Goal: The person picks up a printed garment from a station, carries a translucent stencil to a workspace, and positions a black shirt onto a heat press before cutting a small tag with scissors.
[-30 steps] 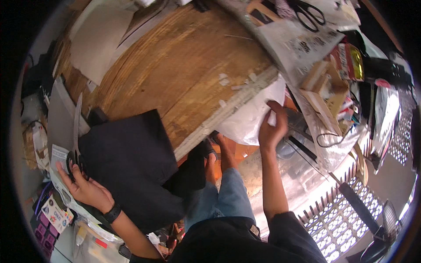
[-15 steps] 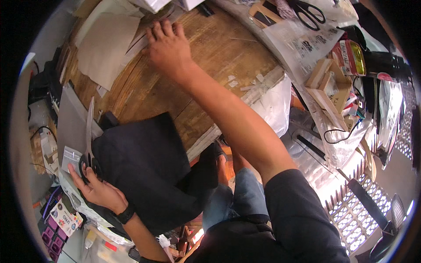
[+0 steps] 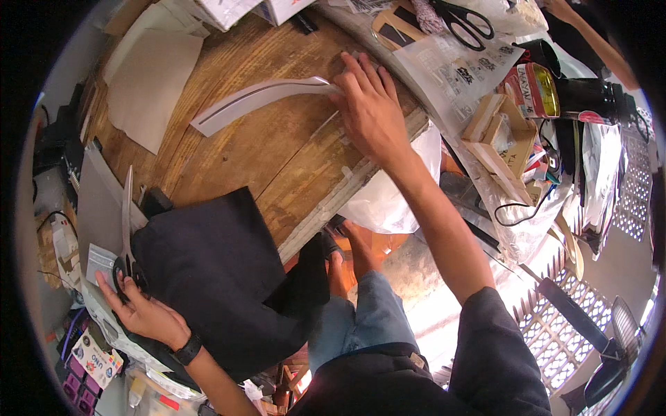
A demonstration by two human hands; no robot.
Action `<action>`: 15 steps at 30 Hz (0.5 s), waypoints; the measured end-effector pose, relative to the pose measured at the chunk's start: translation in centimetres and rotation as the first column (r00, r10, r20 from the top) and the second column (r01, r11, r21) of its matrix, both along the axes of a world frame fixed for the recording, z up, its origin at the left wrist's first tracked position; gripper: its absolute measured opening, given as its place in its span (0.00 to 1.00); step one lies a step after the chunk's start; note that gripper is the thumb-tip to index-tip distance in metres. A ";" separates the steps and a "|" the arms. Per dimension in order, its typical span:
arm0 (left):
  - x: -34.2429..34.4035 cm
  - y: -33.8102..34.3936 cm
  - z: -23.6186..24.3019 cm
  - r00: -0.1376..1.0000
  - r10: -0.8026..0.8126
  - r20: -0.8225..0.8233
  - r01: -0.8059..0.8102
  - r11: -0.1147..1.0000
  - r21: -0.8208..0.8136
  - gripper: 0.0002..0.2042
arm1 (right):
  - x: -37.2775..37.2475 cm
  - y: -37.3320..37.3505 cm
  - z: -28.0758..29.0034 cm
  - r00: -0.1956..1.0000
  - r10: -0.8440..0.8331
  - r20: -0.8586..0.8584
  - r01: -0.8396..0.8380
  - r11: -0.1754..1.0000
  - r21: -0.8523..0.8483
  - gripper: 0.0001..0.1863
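At the left, my left hand (image 3: 149, 315), a dark band on its wrist, has its fingers at the black handles of the scissors (image 3: 127, 215), whose long blades point away from me. Black fabric (image 3: 208, 263) drapes beside that hand, over the table's near edge. Across the wooden table (image 3: 277, 149), my right hand (image 3: 374, 114) lies palm down with fingers bent. A curved white strip (image 3: 257, 100) runs leftward from under its thumb side. The hand hides the strip's right end, and small scraps show by its fingertips.
Beige sheets (image 3: 149, 90) lie at the far left. White boxes (image 3: 225, 10) stand at the back. Black-handled scissors (image 3: 465, 24) rest on plastic sheeting at the far right, near a wooden box (image 3: 503, 142) and a jar (image 3: 544, 90). Another person's arm (image 3: 600, 41) shows at the top right.
My right hand has moved right across the table, and the white strip now trails from it. Scraps near the right edge are no longer visible. My left hand stays with the scissors.
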State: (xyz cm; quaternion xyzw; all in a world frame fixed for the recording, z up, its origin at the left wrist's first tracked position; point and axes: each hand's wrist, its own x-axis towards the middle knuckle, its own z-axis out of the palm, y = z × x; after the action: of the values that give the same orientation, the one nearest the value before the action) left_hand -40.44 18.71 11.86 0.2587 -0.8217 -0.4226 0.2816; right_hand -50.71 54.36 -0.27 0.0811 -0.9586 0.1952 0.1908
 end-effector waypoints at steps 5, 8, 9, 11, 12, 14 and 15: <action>0.1 -0.8 -0.3 0.998 -0.066 -0.025 0.065 0.997 -0.052 0.22 | 4.8 2.6 0.9 0.956 0.260 0.135 -0.254 0.966 -0.054 0.12; 0.2 -1.0 -0.5 0.995 -0.091 -0.051 0.087 0.994 -0.069 0.22 | 7.8 3.8 0.6 0.938 0.329 0.110 -0.309 0.936 -0.166 0.12; 0.1 -0.9 -0.5 0.995 -0.089 -0.043 0.085 0.992 -0.092 0.22 | 8.7 4.2 0.4 0.943 0.324 0.072 -0.302 0.928 -0.220 0.12; -0.2 -0.5 -0.6 0.995 -0.095 -0.025 0.090 0.986 -0.137 0.22 | 9.8 4.9 -0.2 0.949 0.316 0.003 -0.301 0.907 -0.293 0.12; -0.1 -0.6 -0.7 0.994 -0.108 -0.031 0.103 0.986 -0.134 0.21 | 10.3 5.2 -0.4 0.947 0.320 -0.026 -0.312 0.896 -0.315 0.11; 0.0 -0.8 -0.7 0.990 -0.133 -0.041 0.127 0.984 -0.128 0.21 | 11.1 5.7 -0.3 0.948 0.313 -0.065 -0.315 0.881 -0.353 0.12; 0.1 -0.7 -0.7 0.992 -0.123 -0.029 0.119 0.984 -0.130 0.21 | 11.7 5.8 -0.5 0.961 0.268 -0.066 -0.273 0.887 -0.372 0.12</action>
State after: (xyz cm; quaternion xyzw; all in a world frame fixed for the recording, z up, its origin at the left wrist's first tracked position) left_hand -40.38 17.98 11.15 0.1818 -0.8558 -0.3903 0.2866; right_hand -39.03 60.14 -0.74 0.1769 -0.8810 0.4003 0.1798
